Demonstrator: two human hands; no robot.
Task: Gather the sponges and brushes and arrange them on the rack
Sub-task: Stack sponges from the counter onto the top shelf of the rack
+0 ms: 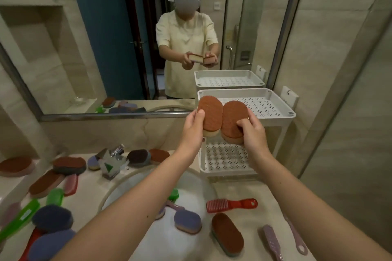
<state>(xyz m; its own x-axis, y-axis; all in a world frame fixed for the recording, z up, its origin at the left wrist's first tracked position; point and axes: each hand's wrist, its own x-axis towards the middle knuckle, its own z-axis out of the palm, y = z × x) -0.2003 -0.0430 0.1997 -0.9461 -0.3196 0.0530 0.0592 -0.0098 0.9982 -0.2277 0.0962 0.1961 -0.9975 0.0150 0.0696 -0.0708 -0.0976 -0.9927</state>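
Overhead, each hand's grip, left hand (192, 125) and right hand (252, 128), clasps one oval sponge (long axes upright) before the rack (273, 119).

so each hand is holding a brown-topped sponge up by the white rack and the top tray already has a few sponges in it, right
Not quite. The head view shows the top tray of the white rack with nothing in it, only its perforated floor. The rest holds: the left hand holds one brown-topped sponge and the right hand holds another, side by side in front of the rack.
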